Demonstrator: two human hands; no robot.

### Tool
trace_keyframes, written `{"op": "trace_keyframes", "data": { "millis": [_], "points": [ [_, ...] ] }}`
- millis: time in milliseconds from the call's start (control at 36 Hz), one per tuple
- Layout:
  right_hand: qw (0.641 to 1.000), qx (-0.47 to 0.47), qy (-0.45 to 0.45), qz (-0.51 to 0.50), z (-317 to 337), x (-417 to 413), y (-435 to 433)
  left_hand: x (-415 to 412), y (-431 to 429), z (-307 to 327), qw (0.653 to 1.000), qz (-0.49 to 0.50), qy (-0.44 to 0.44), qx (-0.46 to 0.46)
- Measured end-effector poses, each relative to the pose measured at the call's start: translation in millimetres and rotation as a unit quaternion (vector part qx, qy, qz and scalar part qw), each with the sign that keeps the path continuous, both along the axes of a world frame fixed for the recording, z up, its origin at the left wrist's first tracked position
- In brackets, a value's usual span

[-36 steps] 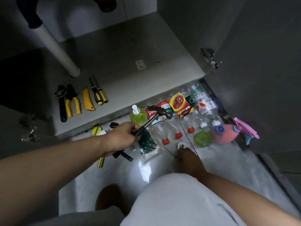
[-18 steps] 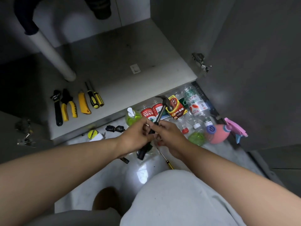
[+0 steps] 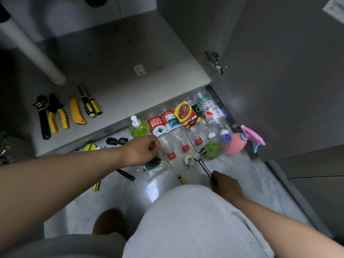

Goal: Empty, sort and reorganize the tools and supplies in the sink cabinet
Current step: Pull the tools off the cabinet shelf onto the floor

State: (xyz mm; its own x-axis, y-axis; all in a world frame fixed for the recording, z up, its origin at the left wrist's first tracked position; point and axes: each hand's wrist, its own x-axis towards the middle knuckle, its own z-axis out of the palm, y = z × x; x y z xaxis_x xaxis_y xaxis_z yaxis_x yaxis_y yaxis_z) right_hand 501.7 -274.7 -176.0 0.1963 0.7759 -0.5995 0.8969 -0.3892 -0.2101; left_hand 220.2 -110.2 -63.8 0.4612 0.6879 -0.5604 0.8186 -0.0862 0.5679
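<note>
The right hand (image 3: 226,186) is clenched round the end of the hammer (image 3: 203,166) handle, its head low over the floor beside a white roll (image 3: 187,159) and just short of the lying bottles (image 3: 158,125). The left hand (image 3: 143,150) hangs with curled fingers over a clear bag (image 3: 154,165); I cannot tell whether it pinches anything. Held so far back, the heavy head could dip or swing and scatter the bottles; a screwdriver (image 3: 176,173) lies between the hands, and pliers (image 3: 57,116) and a cutter (image 3: 76,113) take the shelf's (image 3: 149,90) left end.

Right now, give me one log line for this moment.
right hand: grips hammer by handle | left hand: curled above clear bag, grip unclear | tool row: on cabinet floor
</note>
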Motion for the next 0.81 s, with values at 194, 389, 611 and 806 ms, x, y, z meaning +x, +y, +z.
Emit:
{"op": "trace_keyframes", "data": {
  "millis": [194,389,611,806],
  "points": [
    [0.997,-0.068,-0.031,-0.036,-17,9,-14,-7,3,-9,1.0,0.004,-0.006,-0.002],
    [0.994,-0.086,-0.04,-0.047,-27,-5,-5,-14,6,-18,1.0,0.016,-0.008,-0.013],
    [0.997,-0.034,-0.011,-0.067,-31,-19,7,-19,7,-23,1.0,0.01,-0.005,-0.018],
    [0.998,0.049,-0.011,0.041,-7,-41,28,-28,10,-16,1.0,-0.01,0.005,0.011]
  ]
}}
